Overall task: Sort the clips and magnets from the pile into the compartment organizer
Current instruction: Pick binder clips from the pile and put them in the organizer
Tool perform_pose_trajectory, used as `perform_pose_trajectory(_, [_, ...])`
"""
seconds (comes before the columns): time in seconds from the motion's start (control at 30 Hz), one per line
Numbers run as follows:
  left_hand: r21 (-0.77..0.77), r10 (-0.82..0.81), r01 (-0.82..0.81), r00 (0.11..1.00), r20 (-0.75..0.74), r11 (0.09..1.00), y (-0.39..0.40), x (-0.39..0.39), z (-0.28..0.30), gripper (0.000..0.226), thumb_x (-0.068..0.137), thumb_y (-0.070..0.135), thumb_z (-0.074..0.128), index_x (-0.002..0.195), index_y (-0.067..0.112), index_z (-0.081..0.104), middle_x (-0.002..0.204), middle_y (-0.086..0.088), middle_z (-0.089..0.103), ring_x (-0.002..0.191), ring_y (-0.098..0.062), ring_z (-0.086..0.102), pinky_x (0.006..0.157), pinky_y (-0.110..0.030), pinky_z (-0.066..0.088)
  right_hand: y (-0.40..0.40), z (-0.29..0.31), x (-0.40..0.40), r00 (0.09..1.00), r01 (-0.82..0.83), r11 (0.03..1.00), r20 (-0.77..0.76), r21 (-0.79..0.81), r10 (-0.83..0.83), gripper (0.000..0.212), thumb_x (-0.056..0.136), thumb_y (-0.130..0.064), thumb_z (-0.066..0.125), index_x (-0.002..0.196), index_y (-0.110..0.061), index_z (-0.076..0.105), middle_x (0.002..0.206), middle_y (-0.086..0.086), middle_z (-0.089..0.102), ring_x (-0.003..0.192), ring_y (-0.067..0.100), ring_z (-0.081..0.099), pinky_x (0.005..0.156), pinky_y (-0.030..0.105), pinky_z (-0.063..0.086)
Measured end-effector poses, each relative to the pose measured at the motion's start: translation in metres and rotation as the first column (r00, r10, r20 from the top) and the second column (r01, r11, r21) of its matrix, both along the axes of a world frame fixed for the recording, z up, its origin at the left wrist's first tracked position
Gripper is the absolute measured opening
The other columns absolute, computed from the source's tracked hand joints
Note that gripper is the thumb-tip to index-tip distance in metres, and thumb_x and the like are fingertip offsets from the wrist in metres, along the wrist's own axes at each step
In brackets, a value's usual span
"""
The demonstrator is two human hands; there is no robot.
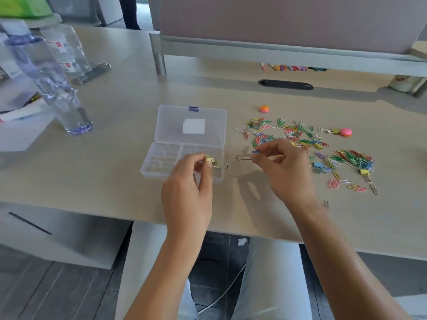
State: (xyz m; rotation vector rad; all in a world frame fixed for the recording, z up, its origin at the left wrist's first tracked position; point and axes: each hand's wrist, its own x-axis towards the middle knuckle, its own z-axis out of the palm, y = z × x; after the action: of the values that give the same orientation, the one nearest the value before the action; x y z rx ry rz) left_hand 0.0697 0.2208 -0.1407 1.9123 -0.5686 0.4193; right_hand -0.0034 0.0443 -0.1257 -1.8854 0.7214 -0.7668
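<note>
A clear plastic compartment organizer [161, 158] lies open on the desk, its lid [191, 123] folded back. My left hand [187, 195] pinches a yellow binder clip [213, 162] above the organizer's right side. My right hand [284, 169] pinches a blue binder clip [248, 155], its wire handles pointing left, just right of the organizer. A pile of coloured paper clips and binder clips [307, 144] spreads over the desk to the right. Two round magnets sit near it: an orange one [264, 108] and a pink one [346, 132].
A clear water bottle [53, 88] stands at the left, with more bottles and papers behind it. A raised shelf [277, 51] and partition run along the back, coloured items under it. A black cable slot [285, 84] lies behind the pile. The desk's front edge is near my wrists.
</note>
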Motion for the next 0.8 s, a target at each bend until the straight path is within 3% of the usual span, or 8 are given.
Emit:
perform_pose_trajectory(0.17, [0.034,0.094,-0.094,0.996,0.012,0.995,0.024,0.014,-0.003,0.009,0.098,0.022,0.066,0.101,0.015,0.071,0.086,0.007,0.067,0.076,-0.017,0.058,0.071,-0.012,0.041,0.021,-0.003,0.03,0.999,-0.038,0.998,-0.037,-0.047,0.037,0.011,0.085,-0.022,0.081,0.092,-0.019,0.074,0.082,-0.01,0.072,0.076,0.004,0.064,0.066,0.02,0.047])
perform_pose_trajectory(0.3, [0.018,0.144,-0.144,0.99,0.004,0.989,0.032,0.031,-0.01,0.005,0.095,0.016,0.069,0.098,0.014,0.071,0.092,0.002,0.066,0.083,-0.023,0.057,0.076,-0.008,0.037,0.032,-0.009,0.05,0.996,-0.03,0.995,-0.089,-0.1,0.021,0.009,0.085,-0.026,0.08,0.091,-0.024,0.073,0.081,-0.011,0.071,0.075,0.002,0.062,0.066,0.023,0.045])
perform_pose_trajectory(0.4, [0.009,0.142,-0.142,0.99,-0.001,0.99,0.032,0.037,-0.011,0.006,0.095,0.017,0.069,0.099,0.014,0.072,0.091,0.003,0.067,0.081,-0.022,0.057,0.076,-0.014,0.039,0.034,-0.009,0.055,0.99,-0.029,0.986,-0.142,-0.164,0.006,0.007,0.084,-0.029,0.08,0.086,-0.028,0.073,0.078,-0.016,0.071,0.066,-0.002,0.057,0.061,0.026,0.045])
perform_pose_trajectory(0.6, [-0.02,0.121,-0.121,0.993,-0.016,0.992,0.03,0.045,-0.009,0.011,0.096,0.018,0.067,0.106,0.016,0.072,0.087,0.008,0.067,0.08,-0.016,0.057,0.081,-0.043,0.051,0.036,-0.007,0.061,0.983,-0.02,0.979,-0.183,-0.204,-0.018,0.006,0.083,-0.031,0.08,0.083,-0.03,0.074,0.075,-0.019,0.07,0.067,0.002,0.061,0.063,0.029,0.051])
perform_pose_trajectory(0.8, [-0.02,0.083,-0.084,0.996,-0.03,0.996,0.026,0.049,-0.011,0.01,0.095,0.023,0.066,0.102,0.018,0.072,0.088,0.01,0.068,0.081,-0.018,0.059,0.079,-0.05,0.05,0.039,-0.012,0.062,0.978,-0.008,0.977,-0.204,-0.212,-0.036,0.007,0.082,-0.033,0.079,0.08,-0.03,0.073,0.071,-0.018,0.069,0.06,0.0,0.057,0.059,0.026,0.045])
